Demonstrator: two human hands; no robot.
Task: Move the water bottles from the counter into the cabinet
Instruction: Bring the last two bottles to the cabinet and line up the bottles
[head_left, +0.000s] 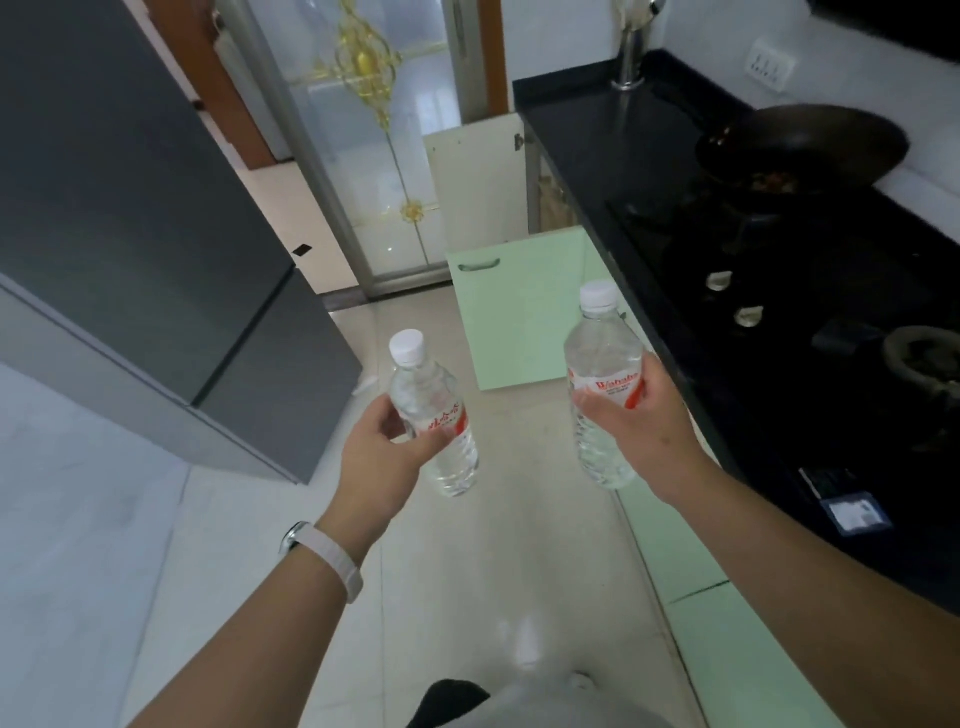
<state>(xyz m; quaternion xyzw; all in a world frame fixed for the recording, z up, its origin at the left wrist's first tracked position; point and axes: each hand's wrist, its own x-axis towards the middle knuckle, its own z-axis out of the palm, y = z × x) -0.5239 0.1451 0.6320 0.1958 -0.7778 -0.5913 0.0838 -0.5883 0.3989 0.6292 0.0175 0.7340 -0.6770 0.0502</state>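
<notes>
Open floor lying left of the counter edge (670, 332); left hand (382, 457) and right hand (636, 421) each gripping a near-upright bottle (434, 415), (602, 374), caps pointing up.

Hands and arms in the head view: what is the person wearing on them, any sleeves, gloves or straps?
Both forearms are bare as far as the frame shows: no sleeves and no gloves on the left hand or the right hand. The left wrist carries a white band with a smooth strap and a small rounded face with a pale, silvery edge. The right wrist has nothing on it. No rings show.
</notes>
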